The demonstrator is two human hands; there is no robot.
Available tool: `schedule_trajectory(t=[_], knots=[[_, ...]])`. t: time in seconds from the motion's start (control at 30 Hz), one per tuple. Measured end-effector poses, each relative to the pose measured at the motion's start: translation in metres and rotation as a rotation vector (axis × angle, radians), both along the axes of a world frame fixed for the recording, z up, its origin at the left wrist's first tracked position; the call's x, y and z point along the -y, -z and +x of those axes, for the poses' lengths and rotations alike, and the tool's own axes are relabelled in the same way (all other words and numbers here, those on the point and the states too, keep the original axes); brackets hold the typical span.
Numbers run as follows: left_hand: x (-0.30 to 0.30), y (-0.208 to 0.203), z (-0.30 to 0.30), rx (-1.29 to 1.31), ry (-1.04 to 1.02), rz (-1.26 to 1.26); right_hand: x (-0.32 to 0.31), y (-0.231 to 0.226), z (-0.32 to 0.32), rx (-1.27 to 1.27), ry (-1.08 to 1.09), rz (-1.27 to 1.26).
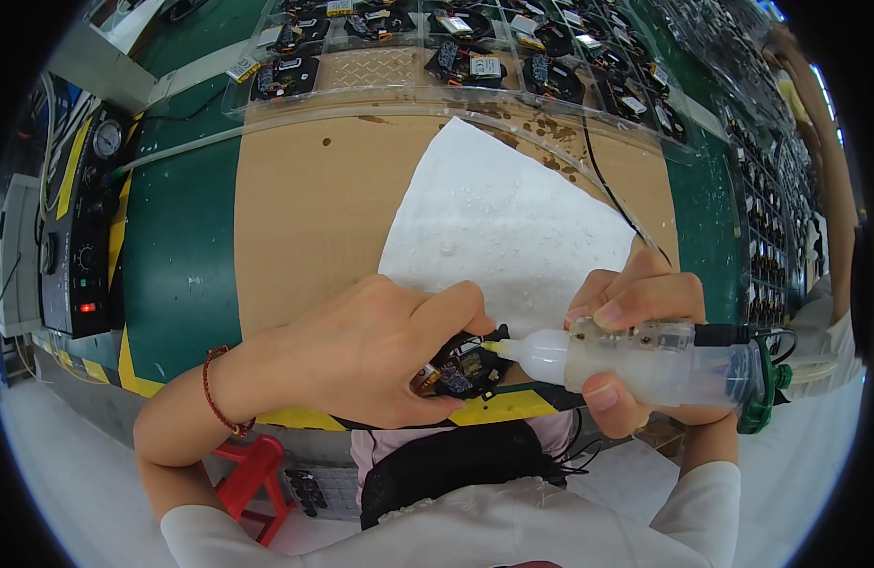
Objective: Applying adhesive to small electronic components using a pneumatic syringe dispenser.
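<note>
My left hand (389, 346) is closed around a small black electronic assembly (468, 367), tilted near the front edge of the table. Its fingers and thumb hide part of the assembly. In my right hand (640, 322) lies a clear glue-dispensing syringe (645, 371), held sideways with fingers above and thumb below. A green cap (764, 386) closes the syringe's back end, with a hose and a black cable attached there. The yellowish nozzle tip (494, 346) points left and reaches the assembly; whether it touches, I cannot tell.
White paper (494, 208) with clear droplets lies on brown cardboard (304, 208). Behind stands a clear compartment tray (370, 71) holding several similar assemblies. A black dispenser box (82, 222) with gauge is at the left, its hose (295, 123) crossing the table. A red stool (252, 483) stands below.
</note>
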State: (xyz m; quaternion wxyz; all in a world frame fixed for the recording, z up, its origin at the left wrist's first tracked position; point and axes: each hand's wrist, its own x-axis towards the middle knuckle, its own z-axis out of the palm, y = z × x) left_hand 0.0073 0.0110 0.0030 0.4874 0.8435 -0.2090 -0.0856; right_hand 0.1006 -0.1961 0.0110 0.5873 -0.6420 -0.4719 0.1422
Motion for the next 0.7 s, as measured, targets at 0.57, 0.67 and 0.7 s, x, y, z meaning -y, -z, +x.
schedule_trajectory(t=[0.57, 0.67, 0.7], knots=[[0.000, 0.000, 0.000, 0.002, -0.001, 0.014, 0.000, -0.008, 0.001, 0.018, -0.060, -0.112], [0.000, 0.000, 0.000, 0.002, -0.002, 0.017, 0.000, -0.007, 0.001, 0.039, -0.056, -0.104], [0.000, 0.000, 0.000, 0.003, -0.003, 0.017, 0.000, -0.007, 0.000, 0.026, -0.058, -0.094]])
